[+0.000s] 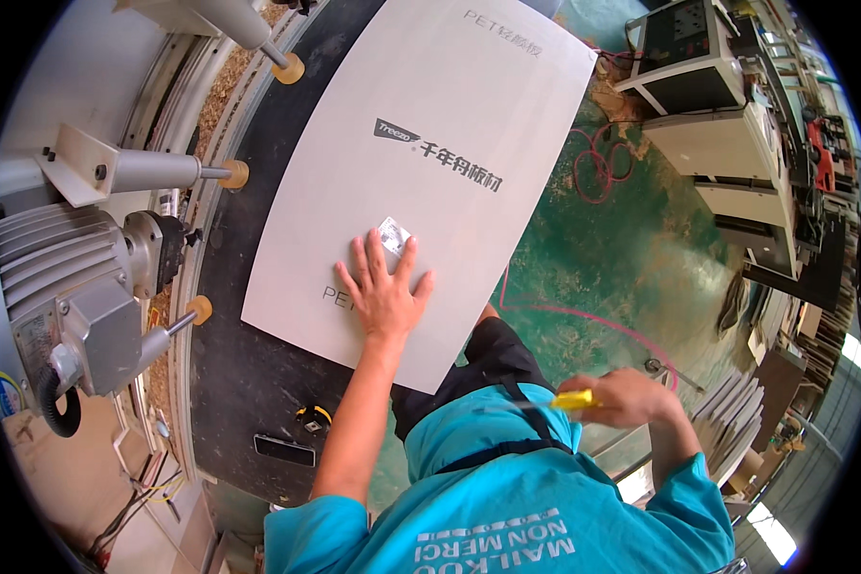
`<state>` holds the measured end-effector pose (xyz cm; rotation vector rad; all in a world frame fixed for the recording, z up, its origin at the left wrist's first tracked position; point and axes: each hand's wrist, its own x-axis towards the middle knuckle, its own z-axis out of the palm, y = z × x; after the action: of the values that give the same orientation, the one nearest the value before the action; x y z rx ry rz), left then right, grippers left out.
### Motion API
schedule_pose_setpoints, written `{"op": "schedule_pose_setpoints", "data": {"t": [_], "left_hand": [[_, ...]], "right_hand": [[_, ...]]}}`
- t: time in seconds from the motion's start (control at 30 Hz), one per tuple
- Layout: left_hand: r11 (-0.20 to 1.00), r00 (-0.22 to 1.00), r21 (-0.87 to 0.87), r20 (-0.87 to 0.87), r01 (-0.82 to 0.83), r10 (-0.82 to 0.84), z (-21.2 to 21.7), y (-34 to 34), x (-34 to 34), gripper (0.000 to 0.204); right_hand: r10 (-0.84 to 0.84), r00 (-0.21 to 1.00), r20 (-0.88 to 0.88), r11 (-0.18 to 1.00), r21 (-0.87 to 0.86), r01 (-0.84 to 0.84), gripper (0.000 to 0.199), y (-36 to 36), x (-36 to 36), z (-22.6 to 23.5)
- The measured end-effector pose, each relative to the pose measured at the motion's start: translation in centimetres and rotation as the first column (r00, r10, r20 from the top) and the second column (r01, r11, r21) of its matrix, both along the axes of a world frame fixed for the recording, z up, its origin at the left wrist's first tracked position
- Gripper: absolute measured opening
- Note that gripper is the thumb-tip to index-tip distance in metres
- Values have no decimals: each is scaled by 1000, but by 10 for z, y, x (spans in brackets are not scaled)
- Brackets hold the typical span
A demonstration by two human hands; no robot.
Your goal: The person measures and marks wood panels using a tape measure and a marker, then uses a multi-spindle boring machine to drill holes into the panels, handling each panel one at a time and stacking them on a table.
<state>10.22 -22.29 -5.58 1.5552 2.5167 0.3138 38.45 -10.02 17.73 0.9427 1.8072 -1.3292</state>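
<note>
A large white board (335,172) with dark print lies on the black work surface. My left hand (385,295) presses flat on it, fingers spread and holding nothing. Just beyond those fingertips a small white printed label (393,235) sits on the board. Off the board's near right side, in front of my body, my right hand (624,397) is closed round a yellow-handled tool (574,399). Its thin pale end points left and is smeared by motion, so I cannot tell whether it is a blade or a shaft.
A phone (285,451) and a black and yellow tape measure (313,418) lie on the black surface (225,383). Left stands a machine with a grey motor (67,268) and several yellow-tipped rods (231,174). A pink hose (593,320) crosses the green floor; cabinets (717,143) stand right.
</note>
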Motion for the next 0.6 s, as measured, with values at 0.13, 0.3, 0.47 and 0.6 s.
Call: {"op": "schedule_pose_setpoints", "data": {"t": [0.13,0.3,0.47,0.6], "left_hand": [[1000,1000,-4,9,-4,4,4,-2,0,55],[1000,1000,10,-1,-19,19,9,1,2,56],[999,1000,43,-21,-18,19,9,2,4,57],[998,999,62,-46,-7,10,12,7,9,60]], "right_hand": [[-166,978,-123,929,313,197,42,4,-9,4],[78,977,-196,995,-43,-88,46,7,-23,20],[-159,963,-218,573,774,270,48,74,-5,-12],[-14,1000,0,805,594,12,55,117,19,4]]}}
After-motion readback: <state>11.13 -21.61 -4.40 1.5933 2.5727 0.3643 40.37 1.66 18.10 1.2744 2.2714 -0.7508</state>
